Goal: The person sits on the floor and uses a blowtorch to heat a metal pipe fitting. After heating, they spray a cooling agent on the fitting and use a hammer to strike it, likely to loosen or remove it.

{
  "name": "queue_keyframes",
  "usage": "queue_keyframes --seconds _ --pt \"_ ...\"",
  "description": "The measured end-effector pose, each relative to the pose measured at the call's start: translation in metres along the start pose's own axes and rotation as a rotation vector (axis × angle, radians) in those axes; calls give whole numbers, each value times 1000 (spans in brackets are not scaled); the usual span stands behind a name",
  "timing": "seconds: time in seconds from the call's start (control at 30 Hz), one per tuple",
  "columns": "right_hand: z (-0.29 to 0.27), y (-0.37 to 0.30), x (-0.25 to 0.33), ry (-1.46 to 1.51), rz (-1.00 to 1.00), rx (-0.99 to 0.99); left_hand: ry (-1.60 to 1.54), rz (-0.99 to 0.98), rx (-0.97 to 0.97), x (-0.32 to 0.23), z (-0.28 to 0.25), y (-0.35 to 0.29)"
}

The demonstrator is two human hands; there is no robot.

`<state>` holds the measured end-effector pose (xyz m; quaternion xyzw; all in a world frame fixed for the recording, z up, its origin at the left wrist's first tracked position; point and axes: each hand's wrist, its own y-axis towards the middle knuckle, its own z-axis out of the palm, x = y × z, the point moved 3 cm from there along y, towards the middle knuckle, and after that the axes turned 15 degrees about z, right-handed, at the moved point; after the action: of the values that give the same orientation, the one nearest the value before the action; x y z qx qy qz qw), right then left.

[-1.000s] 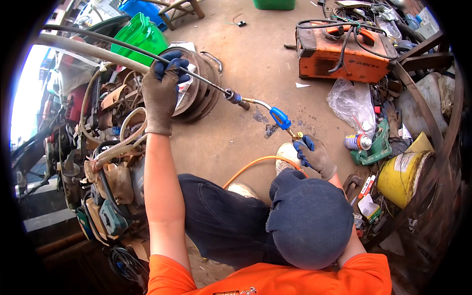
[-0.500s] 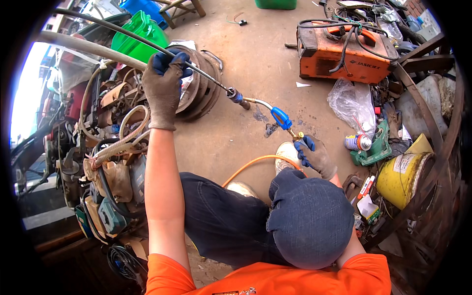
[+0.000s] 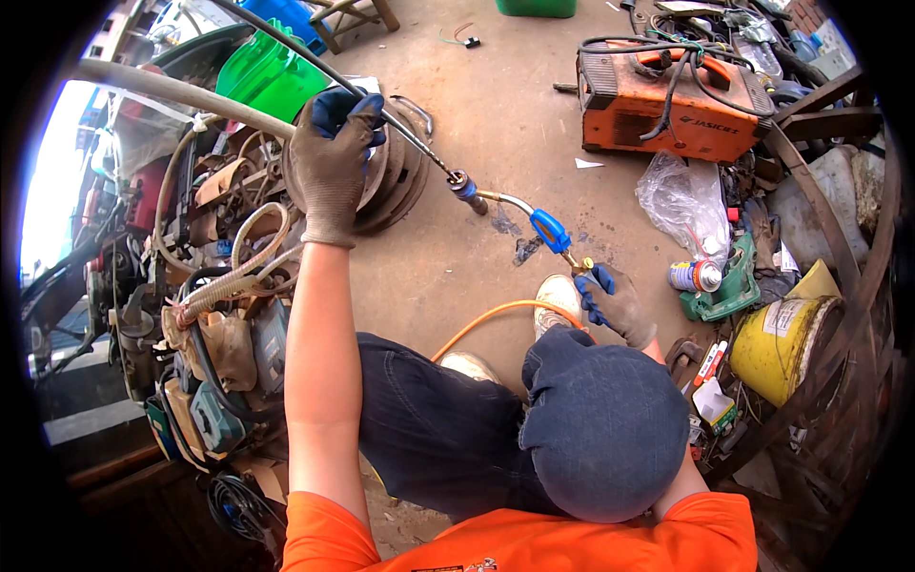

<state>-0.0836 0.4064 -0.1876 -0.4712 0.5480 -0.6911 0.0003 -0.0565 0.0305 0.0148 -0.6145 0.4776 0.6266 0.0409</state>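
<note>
My left hand [image 3: 332, 176], in a grey-brown glove with blue fingers, is closed around a long thin dark metal rod [image 3: 416, 143]. The rod slants down to the right, and its lower end is at the mouth of the blue-tinted nozzle [image 3: 464, 186] of a gas torch. That torch has a blue grip [image 3: 550, 231], a bent metal neck and a brass valve [image 3: 582, 264]. My right hand [image 3: 621, 307], gloved alike, is closed on the torch by the valve, partly hiding it. An orange hose [image 3: 486, 315] curves past my shoes. No flame can be made out.
Stacked round metal rims [image 3: 393, 191] and a pale pole [image 3: 181, 91] lie by my left hand. An orange welding machine [image 3: 667, 114] stands at far right, with a plastic bag [image 3: 677, 205], spray can [image 3: 695, 276] and yellow bucket [image 3: 783, 348] nearer. Tools and hoses clutter the left.
My left hand has shifted to the right, and the rod now slants more steeply, its upper end swung right. The torch and my right hand have moved very slightly right.
</note>
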Motion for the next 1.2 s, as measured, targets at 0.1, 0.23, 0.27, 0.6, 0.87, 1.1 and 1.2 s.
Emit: queue_keyframes --seconds 0.1,0.23,0.27,0.6,0.87,1.1,1.2 --pt "-1 0 -1 3 7 7 5 -1 -4 -5 5 1" --pt "-2 0 -6 54 -2 2 46 10 23 -6 6 5" --pt "-3 0 -6 68 -3 -3 54 0 26 -7 7 5" --pt "-10 -5 -1 39 -5 16 92 -8 76 -2 3 7" --pt "-9 -7 1 25 4 17 -28 -44 118 2 -3 8" --pt "-6 -9 3 39 21 33 -1 5 97 16 -10 8" --pt "-5 -9 3 14 23 35 108 15 65 22 -13 7"
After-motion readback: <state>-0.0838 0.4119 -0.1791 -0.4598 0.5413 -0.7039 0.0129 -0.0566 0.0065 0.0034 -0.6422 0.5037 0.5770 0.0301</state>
